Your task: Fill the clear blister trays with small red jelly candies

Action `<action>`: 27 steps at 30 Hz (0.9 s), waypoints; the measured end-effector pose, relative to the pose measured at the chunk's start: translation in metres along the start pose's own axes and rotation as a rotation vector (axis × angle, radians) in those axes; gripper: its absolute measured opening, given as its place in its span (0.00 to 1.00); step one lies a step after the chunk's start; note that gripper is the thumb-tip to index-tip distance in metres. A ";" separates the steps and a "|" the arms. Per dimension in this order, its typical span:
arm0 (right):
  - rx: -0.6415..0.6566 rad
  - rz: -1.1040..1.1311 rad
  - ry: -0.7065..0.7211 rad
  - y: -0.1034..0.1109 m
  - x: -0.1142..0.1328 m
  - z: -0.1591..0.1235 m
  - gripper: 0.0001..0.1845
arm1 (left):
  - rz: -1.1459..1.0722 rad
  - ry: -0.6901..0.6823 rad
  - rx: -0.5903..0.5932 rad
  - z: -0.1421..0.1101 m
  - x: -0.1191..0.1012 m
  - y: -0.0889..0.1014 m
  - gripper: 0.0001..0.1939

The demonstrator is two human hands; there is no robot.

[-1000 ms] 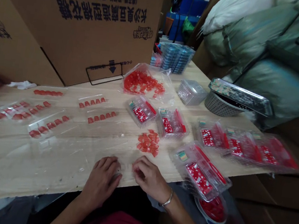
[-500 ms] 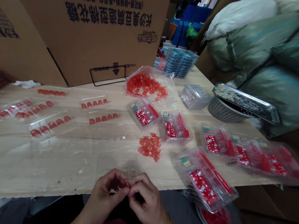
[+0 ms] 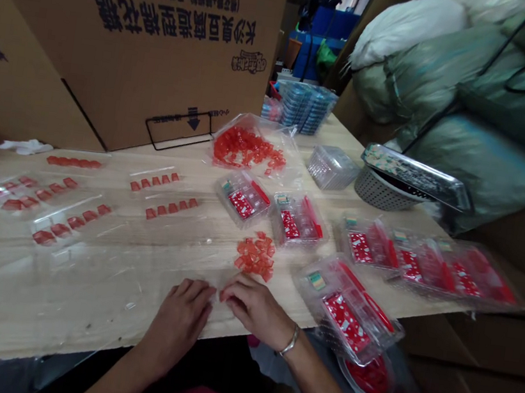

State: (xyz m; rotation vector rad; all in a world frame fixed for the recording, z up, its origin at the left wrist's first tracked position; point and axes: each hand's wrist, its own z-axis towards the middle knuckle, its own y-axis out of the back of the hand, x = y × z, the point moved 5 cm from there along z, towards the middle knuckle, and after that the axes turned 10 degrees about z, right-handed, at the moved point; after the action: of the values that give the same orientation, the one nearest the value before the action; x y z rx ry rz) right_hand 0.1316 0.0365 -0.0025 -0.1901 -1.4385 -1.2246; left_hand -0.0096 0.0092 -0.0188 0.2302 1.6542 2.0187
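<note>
My left hand (image 3: 179,321) and my right hand (image 3: 254,309) lie at the front edge of the wooden table (image 3: 12,292), fingertips almost meeting. Both rest on a thin transparent plastic sheet (image 3: 102,272); whether they grip it, I cannot tell. A small heap of translucent red pieces (image 3: 255,257) sits just beyond my fingers. Further left, red pieces lie in rows on transparent plastic strips (image 3: 160,199). A plastic bag of red pieces (image 3: 242,147) lies further back.
Transparent blister trays with red contents (image 3: 347,311) cover the table's right side. A grey basket (image 3: 379,189), stacked blue trays (image 3: 303,105) and a large cardboard box (image 3: 164,61) stand behind. Bulging sacks (image 3: 478,102) rise at the right, and a red dish (image 3: 368,377) sits below the table edge.
My hands have parted from a close pinch over a small red piece and now lie flatter, further up the table. The view has shifted slightly left.
</note>
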 end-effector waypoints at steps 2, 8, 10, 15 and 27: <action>-0.040 -0.044 0.025 0.004 0.003 -0.005 0.09 | 0.039 -0.020 -0.030 -0.002 -0.001 -0.001 0.13; -0.522 -0.378 -0.257 0.040 -0.022 -0.031 0.06 | 0.030 -0.009 -0.045 -0.004 0.002 0.001 0.13; -0.526 -0.386 -0.304 0.041 -0.026 -0.034 0.05 | -0.042 0.027 -0.071 -0.006 0.000 0.007 0.13; -0.509 0.120 -0.209 0.023 0.009 -0.038 0.08 | -0.749 0.383 -0.029 -0.014 -0.013 0.021 0.10; -0.249 0.851 -0.474 -0.033 0.014 -0.042 0.06 | -1.799 0.964 0.339 -0.034 -0.030 0.006 0.14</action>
State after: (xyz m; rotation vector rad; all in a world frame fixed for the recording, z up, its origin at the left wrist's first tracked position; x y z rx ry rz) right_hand 0.1307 -0.0163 -0.0185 -1.1972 -1.3502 -0.6493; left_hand -0.0012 -0.0355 -0.0156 -1.6812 1.4541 0.3383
